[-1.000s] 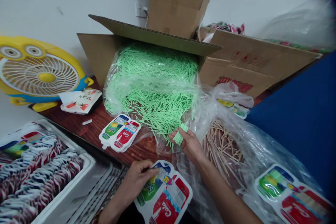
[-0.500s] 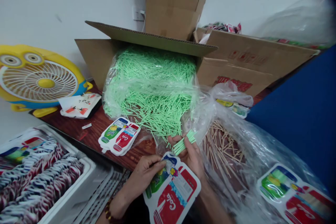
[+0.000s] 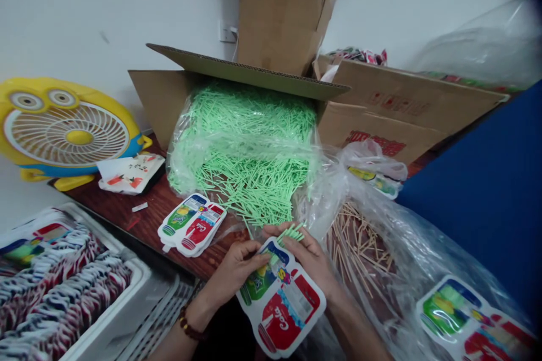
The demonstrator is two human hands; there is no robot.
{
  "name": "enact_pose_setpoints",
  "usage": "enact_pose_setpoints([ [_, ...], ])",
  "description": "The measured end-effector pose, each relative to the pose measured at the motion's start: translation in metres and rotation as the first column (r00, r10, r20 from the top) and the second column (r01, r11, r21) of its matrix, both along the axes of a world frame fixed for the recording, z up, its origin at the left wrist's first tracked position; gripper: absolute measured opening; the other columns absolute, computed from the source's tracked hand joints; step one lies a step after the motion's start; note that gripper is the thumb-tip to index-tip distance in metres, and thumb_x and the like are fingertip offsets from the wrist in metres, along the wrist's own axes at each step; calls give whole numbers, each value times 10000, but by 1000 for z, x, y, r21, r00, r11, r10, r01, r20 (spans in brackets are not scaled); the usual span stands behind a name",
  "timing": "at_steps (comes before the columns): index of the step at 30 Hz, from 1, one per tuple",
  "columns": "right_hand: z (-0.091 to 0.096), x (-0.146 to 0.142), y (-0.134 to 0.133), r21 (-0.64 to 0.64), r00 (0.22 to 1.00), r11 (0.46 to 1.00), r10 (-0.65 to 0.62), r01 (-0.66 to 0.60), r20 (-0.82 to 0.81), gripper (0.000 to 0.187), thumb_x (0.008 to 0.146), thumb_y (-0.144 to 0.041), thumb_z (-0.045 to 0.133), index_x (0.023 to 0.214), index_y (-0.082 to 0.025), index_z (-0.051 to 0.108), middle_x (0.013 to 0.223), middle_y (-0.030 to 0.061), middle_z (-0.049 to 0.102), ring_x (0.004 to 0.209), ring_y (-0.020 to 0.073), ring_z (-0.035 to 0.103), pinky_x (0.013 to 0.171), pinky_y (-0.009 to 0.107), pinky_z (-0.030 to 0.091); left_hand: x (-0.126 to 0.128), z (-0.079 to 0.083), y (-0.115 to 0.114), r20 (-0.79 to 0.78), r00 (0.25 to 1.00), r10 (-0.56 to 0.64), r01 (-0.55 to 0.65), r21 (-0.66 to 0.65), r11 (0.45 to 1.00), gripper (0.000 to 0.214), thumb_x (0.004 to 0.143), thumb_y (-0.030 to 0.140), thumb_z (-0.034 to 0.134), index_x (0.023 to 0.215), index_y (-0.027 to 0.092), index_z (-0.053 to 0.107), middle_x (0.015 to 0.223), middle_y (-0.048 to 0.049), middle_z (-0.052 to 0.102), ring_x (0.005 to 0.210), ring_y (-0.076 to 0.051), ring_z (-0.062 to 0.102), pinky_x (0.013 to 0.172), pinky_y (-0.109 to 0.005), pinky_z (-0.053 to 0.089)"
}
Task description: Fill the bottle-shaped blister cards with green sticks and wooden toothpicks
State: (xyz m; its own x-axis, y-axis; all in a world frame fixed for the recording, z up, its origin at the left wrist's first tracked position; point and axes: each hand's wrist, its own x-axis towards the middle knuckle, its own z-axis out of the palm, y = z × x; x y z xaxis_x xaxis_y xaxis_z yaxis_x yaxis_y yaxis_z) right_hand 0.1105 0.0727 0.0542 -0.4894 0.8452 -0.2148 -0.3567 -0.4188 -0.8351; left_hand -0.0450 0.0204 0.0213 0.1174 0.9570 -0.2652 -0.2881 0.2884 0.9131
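Observation:
My left hand (image 3: pixel 231 276) pinches the upper left edge of a bottle-shaped printed pouch (image 3: pixel 284 316), green and blue on one half and red with "Cola" on the other. At the pouch's top edge, my right hand (image 3: pixel 312 262) is closed around a small bunch of light green sticks (image 3: pixel 294 231). Their lower ends are hidden by the pouch and fingers, so I cannot tell how deep they sit. Just beyond the hands, a big heap of loose green sticks (image 3: pixel 254 169) spills from a clear plastic bag in an open cardboard box (image 3: pixel 156 101).
Similar pouches (image 3: pixel 192 223) lie stacked on the dark wooden table (image 3: pixel 114 211). Brown sticks (image 3: pixel 359 242) lie on clear plastic at right, near another pouch (image 3: pixel 449 310). A white foam box (image 3: pixel 139 276) of packed pouches stands at lower left. A yellow fan (image 3: pixel 76 130) stands behind.
The green bunch in my right hand has come down and left against the pouch's top edge. My left hand still grips the pouch. The camera view has shifted slightly.

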Motion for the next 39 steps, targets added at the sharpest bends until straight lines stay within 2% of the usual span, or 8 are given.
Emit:
enact_pose_setpoints([
  [7,15,-2,17,194,975,978,33,-77,221,258,859,-402,569,980,-213,697,1096,69,683,1006,251,626,849,355,495,-3,0,5,47,998,32,-34,39,999,269,767,396,691,807,132,672,703,1,630,604,-110,537,601,-222,425],
  [11,28,-5,18,336,943,933,12,-130,333,297,894,-403,514,1042,-227,701,1103,52,685,1064,239,601,967,363,421,-7,-1,6,24,997,68,-71,131,989,239,792,373,666,797,134,678,739,-9,630,673,-132,549,661,-237,436],
  [15,43,-11,21,394,908,878,98,-271,407,313,897,-417,509,1066,-238,701,1118,55,686,1096,247,589,998,383,393,-12,-3,10,53,994,91,-100,186,977,223,781,364,677,792,142,689,750,-11,633,700,-144,550,683,-244,441],
  [20,49,-14,47,526,963,850,-114,-33,244,331,929,-421,441,1071,-239,678,1121,70,687,1112,251,588,1027,428,375,-20,-4,13,64,989,135,-146,224,964,222,790,354,672,823,136,692,758,-18,628,703,-145,546,675,-241,436],
  [24,51,-8,58,624,860,749,-149,-224,488,350,896,-404,525,1204,-258,603,1270,67,604,1182,259,537,1037,455,371,-28,-3,16,23,983,184,-183,280,942,232,807,361,649,795,133,689,743,-18,618,708,-150,542,671,-238,433],
  [30,45,4,32,728,771,470,-142,-499,620,283,938,-296,470,1169,-276,632,1268,43,605,1206,209,518,1048,387,382,-27,2,23,46,967,249,-251,305,919,265,802,397,644,794,136,688,722,-13,618,672,-141,525,637,-234,418],
  [36,46,9,29,787,771,425,-263,-448,581,307,943,-251,460,1227,-264,577,1268,49,597,1193,184,527,1028,343,410,-21,12,25,-11,968,249,-232,328,916,325,793,439,637,720,128,693,666,-10,598,624,-131,492,594,-229,387],
  [39,49,11,30,776,751,337,-236,-533,617,289,935,-238,478,1197,-252,599,1254,56,605,1188,187,529,1023,344,415,-18,11,25,-8,961,275,-257,335,907,315,804,424,630,723,126,694,663,-8,586,616,-124,470,586,-226,374],
])
